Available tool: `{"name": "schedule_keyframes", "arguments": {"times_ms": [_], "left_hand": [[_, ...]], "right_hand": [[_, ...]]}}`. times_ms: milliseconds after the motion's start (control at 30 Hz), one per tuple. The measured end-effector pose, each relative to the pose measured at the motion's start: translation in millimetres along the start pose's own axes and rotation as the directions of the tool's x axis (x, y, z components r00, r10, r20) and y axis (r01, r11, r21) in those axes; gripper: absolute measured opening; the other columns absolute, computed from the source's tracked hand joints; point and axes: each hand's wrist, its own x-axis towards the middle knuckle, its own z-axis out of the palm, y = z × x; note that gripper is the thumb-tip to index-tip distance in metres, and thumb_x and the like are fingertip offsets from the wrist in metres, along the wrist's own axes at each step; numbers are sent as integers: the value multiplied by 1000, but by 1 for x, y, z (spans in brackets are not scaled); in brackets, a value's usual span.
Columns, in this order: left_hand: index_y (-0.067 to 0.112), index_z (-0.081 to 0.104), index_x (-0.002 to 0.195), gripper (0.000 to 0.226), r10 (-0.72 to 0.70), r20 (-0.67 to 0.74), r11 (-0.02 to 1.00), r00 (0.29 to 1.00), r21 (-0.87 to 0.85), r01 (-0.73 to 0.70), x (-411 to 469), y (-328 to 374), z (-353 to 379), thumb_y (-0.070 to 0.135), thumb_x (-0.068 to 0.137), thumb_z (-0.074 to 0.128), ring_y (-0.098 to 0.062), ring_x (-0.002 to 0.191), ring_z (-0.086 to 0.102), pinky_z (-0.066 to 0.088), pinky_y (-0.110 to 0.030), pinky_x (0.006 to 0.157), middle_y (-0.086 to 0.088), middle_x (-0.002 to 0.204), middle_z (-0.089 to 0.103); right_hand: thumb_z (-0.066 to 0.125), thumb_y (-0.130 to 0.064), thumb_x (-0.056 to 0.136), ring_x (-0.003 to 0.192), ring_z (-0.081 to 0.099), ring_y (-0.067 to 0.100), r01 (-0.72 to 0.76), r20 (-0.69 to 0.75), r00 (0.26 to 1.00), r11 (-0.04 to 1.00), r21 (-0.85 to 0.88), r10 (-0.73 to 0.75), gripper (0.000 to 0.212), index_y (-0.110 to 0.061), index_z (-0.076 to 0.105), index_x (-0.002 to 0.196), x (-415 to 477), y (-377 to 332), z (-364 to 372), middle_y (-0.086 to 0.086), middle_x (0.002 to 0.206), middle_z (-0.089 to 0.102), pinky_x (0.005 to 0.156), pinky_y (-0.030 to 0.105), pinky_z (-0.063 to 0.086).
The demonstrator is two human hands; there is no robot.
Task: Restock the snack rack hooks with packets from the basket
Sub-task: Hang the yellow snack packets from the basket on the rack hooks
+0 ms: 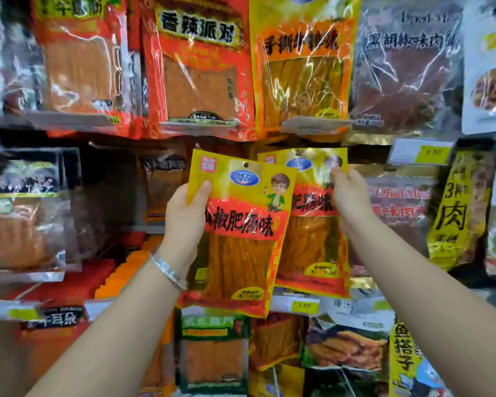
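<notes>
Head: left hand (184, 216), right hand (351, 196) hold 2 packets (242, 242).

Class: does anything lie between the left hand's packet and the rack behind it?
Yes: a matching yellow packet, pinched at its top by the right hand, sits behind the front packet in the left hand, nearer the rack. No hook is discernible.

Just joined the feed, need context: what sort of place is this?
Probably a shop's snack aisle: hanging snack packets fill the view in rows, with yellow price tags beneath them.
</notes>
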Motion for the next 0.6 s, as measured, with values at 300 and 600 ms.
{"name": "schedule_keyframes", "arguments": {"times_ms": [300,600], "left_hand": [[29,71,76,22,-2,-35,999,999,34,3,-3,-6,19,31,93,56,-19,81,70,55,-39,76,1,83,74],[32,72,83,22,-18,104,1000,994,-18,20,-15,1,47,31,95,54,-18,85,71,55,-32,69,0,91,75]], "right_hand": [[33,-35,101,134,36,28,-1,238,969,959,-283,71,46,-10,45,137,16,15,-1,13,144,43,110,39,28],[56,-48,89,81,61,18,53,256,962,986,155,-92,26,-24,62,92,-38,10,-7,-1,83,64,78,42,48]]}}
